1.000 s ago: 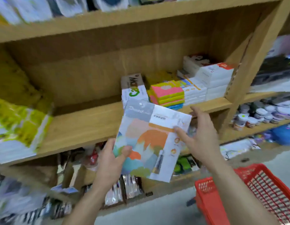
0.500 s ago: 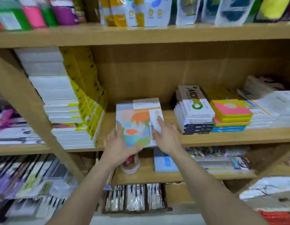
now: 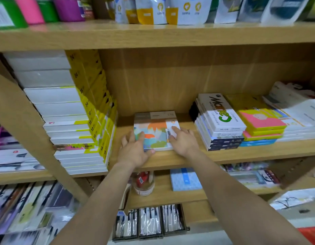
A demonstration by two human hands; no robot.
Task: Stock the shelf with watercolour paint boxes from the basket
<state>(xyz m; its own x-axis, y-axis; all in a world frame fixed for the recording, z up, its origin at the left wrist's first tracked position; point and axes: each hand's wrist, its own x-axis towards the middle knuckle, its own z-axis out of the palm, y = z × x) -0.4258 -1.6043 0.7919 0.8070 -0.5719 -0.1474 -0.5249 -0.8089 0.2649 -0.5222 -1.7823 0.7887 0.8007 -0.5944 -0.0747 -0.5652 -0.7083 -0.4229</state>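
1. Paint box (image 3: 155, 130) lies flat on the wooden shelf (image 3: 223, 155), in the open gap between the tall stack on the left and the lower stacks on the right. Its near edge sits just back from the shelf's front lip.
2. Your left hand (image 3: 135, 150) is at the box's near left corner. Fingers are spread loosely, with fingertips (image 3: 141, 134) resting on the colourful lid and the thumb along the near edge. It is not clenched around anything.
3. Your right hand (image 3: 184, 141) covers the box's near right corner. Fingers are extended and lie flat on the white strip of the lid; palm is down on the shelf board beside it. Whether the thumb hooks the box's side, you cannot tell.
4. The box sits between both hands, touched from either side, with the far half of the lid uncovered.
5. Left of the box: a tall stack of white and yellow boxes (image 3: 73, 121), apart from the box.
6. Right of the box: a pile of white paint sets (image 3: 218, 121), close to your right hand but not touching it; beyond that, pink and yellow boxes (image 3: 261, 124).
7. Bottom right corner: a red edge, probably the basket (image 3: 310, 234), mostly out of view.
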